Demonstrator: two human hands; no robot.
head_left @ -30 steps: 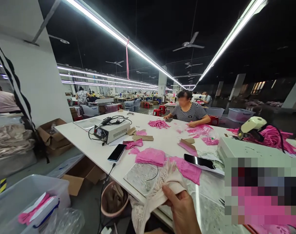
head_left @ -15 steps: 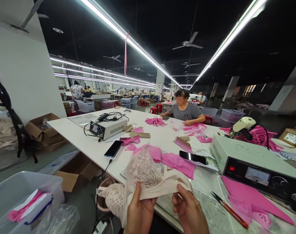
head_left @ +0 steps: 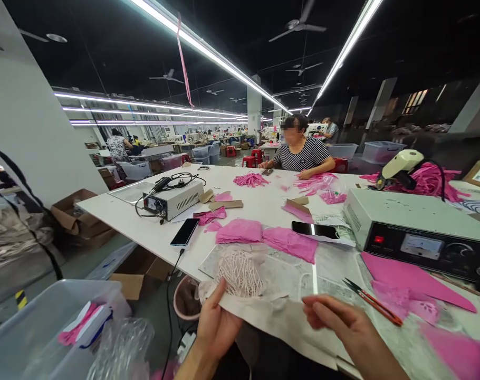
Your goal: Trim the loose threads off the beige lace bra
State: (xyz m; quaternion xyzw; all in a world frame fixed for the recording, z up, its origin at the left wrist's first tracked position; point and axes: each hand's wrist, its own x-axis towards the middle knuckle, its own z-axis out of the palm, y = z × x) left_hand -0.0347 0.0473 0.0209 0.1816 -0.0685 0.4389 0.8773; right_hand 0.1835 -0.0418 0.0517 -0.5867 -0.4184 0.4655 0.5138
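Note:
A beige lace bra (head_left: 240, 274) lies at the near edge of the table, its lace cup facing up. My left hand (head_left: 218, 324) grips its lower edge, thumb on top and fingers underneath. The plain beige band (head_left: 279, 316) stretches right, draping over the table edge. My right hand (head_left: 338, 322) is over the band's right part, fingers curled together. A thin pale loop is beside its fingertips; whether they pinch anything is hidden. Folded pink lace pieces (head_left: 289, 243) lie just beyond the bra. Orange-handled tweezers (head_left: 374, 303) rest to the right of my right hand.
A pale green machine box (head_left: 418, 211) stands at the right, a smaller control box (head_left: 176, 200) at the left. Two phones lie between them. A co-worker (head_left: 303, 153) sits across the table (head_left: 264, 206). A clear plastic bin (head_left: 58, 295) stands lower left.
The bra has gone from held up in both hands to lying lower and flatter on the table edge. My right hand has moved right, away from the cup. The view has shifted slightly.

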